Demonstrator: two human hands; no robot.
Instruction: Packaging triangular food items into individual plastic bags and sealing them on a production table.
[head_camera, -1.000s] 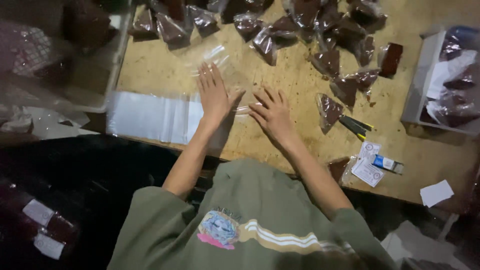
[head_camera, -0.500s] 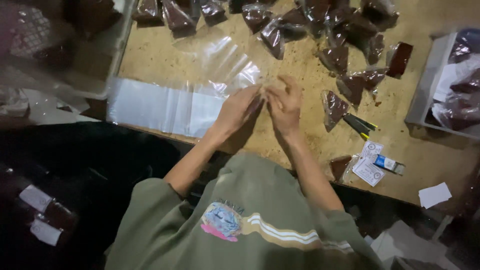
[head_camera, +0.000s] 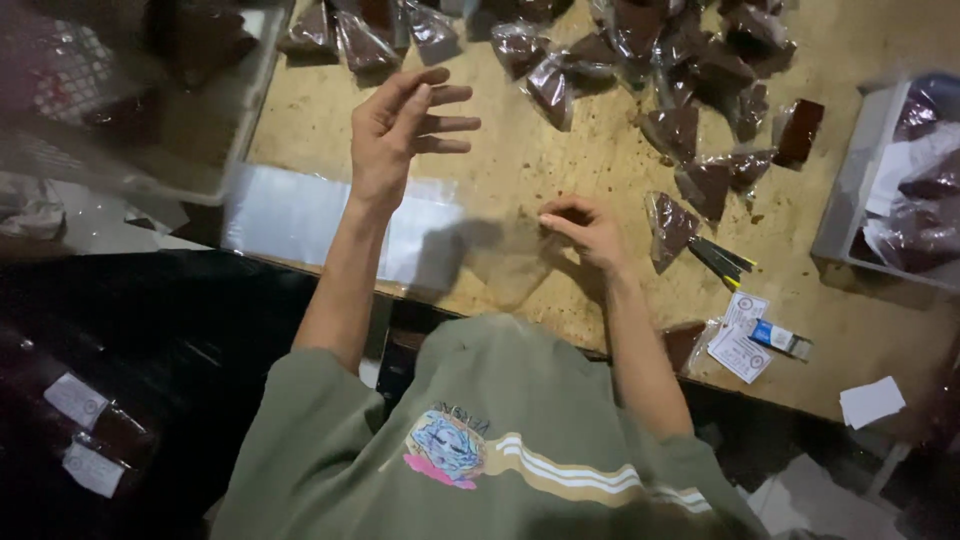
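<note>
Pinching the top edge of a clear plastic bag, the right hand sits low over the wooden table. Its thumb and first fingers are pressed together on the thin plastic, and the other fingers curl in. The bag hangs down from that pinch toward the near edge of the table, and it looks empty and see-through.

The left hand is up in the air, farther off and to the left of the right hand. Its fingers are spread and a little bent, and it holds nothing. It is well apart from the bag.

Under the left arm lies a flat stack of clear plastic bags, along the near left edge of the table.

At the far side of the table lie many small packs of dark brown stuff, each wrapped in clear plastic. One more brown pack lies just to the right of the right hand. Beside it, a bit nearer, is a thin dark tool; I cannot tell what kind it is.

Near the right edge are two small paper slips and a little blue and white tube touching them. A white tray with more dark packs stands at the far right. A clear bin sits at the far left.

The person wears a green shirt with a picture on it.
</note>
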